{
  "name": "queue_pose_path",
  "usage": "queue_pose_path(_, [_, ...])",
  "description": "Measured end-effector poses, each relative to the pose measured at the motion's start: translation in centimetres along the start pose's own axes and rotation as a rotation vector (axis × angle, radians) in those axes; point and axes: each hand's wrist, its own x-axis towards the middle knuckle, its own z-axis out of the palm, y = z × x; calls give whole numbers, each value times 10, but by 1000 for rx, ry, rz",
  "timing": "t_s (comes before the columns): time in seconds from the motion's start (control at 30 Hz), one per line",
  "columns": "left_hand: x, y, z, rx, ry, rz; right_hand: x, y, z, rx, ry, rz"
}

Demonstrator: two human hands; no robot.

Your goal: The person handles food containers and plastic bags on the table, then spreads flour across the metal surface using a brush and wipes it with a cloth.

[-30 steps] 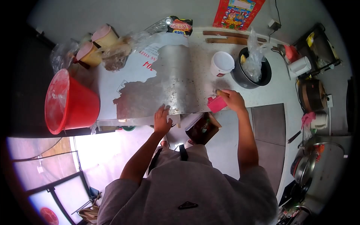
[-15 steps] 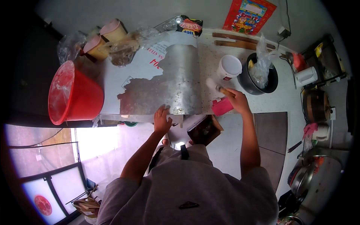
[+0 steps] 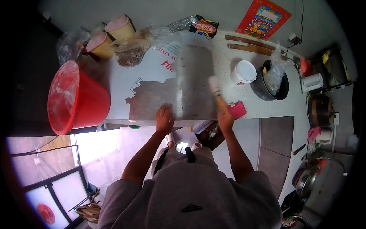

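My right hand (image 3: 225,117) is closed round the wooden handle of a brush (image 3: 214,83), whose pale head is at the right edge of a metal sheet (image 3: 152,100). Torn white film with red print (image 3: 167,57) still covers part of that sheet. At the sheet's front edge, my left hand (image 3: 164,119) rests with its fingers laid on the metal, holding nothing. Just right of the brush lies a pink cloth-like item (image 3: 237,110). Behind that stands a white tub (image 3: 244,72).
A large red bucket (image 3: 89,99) stands at the left counter end. Beside the tub is a dark pot (image 3: 283,89) with a plastic bag. Yellow containers (image 3: 120,28) and wooden strips (image 3: 253,47) lie along the back. Below the counter sits an open box (image 3: 213,137).
My right hand has moved left and nearer, bringing the brush from beside the metal sheet to its right edge. My left hand stays at the front edge. The view has shifted slightly.
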Motion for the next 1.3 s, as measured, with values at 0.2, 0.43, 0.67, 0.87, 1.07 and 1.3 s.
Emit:
queue_pose_path(0.2, [4, -31, -2, 11, -42, -23, -17, -1, 5, -244, -113, 277])
queue_pose_path(0.43, [-1, -56, -10, -15, -140, 10, -31, -54, 22, -226, -481, -57])
queue_pose_path(0.67, [-7, -88, -44, -17, -91, -5, -31, -103, 99, -90, -322, -1])
queue_pose_path(0.87, [-25, -133, -75, -15, -26, 17, -41, -89, 139, -86, -424, -54])
queue_pose_path(1.07, [-34, -147, -87, 9, 62, 19, -25, -122, 147, -63, -46, 189])
queue_pose_path(1.3, [-33, -139, -89, 83, 26, 3, -42, -67, 140, -273, -289, 180])
